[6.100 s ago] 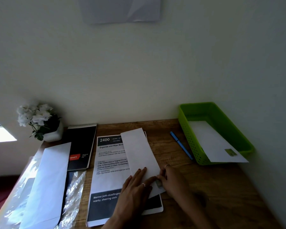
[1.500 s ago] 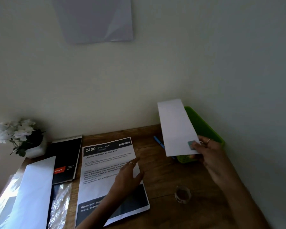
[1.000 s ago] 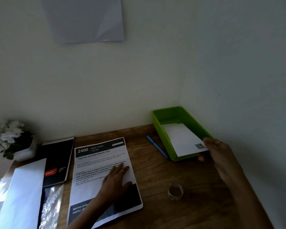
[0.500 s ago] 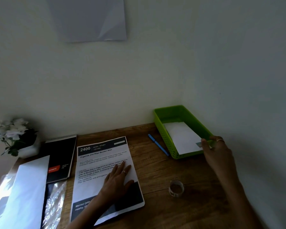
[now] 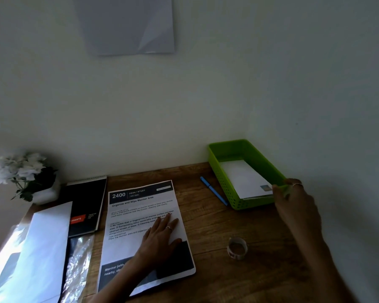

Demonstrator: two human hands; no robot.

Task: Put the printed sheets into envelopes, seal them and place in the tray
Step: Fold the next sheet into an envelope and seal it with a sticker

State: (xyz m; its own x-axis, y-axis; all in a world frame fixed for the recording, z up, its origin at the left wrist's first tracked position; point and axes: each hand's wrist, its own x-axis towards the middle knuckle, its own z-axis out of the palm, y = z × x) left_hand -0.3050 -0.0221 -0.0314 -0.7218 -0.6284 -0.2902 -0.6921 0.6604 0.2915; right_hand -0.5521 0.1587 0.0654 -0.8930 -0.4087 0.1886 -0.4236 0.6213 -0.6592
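You're setting the sealed envelope (image 5: 245, 179) in the tray (image 5: 214, 158) w/ right hand (image 5: 293, 202), grip unclear; left hand (image 5: 160, 237) lying flat on the next sheet (image 5: 140, 206), needing an envelope.

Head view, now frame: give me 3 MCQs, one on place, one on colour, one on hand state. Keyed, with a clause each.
1. Where does the blue pen lie?
A. in the tray
B. on the desk between the printed sheet and the tray
C. on the notebook

2. What colour is the tray?
A. green
B. blue
C. black

3. What is the left hand doing?
A. pinching the tape roll
B. lifting an envelope
C. resting flat on the printed sheet

Key: 1 B, the pen sits on bare wood left of the tray's wall and right of the printed sheet. 2 A, its perforated walls are bright green. 3 C, its fingers lie straight across the sheet's text.
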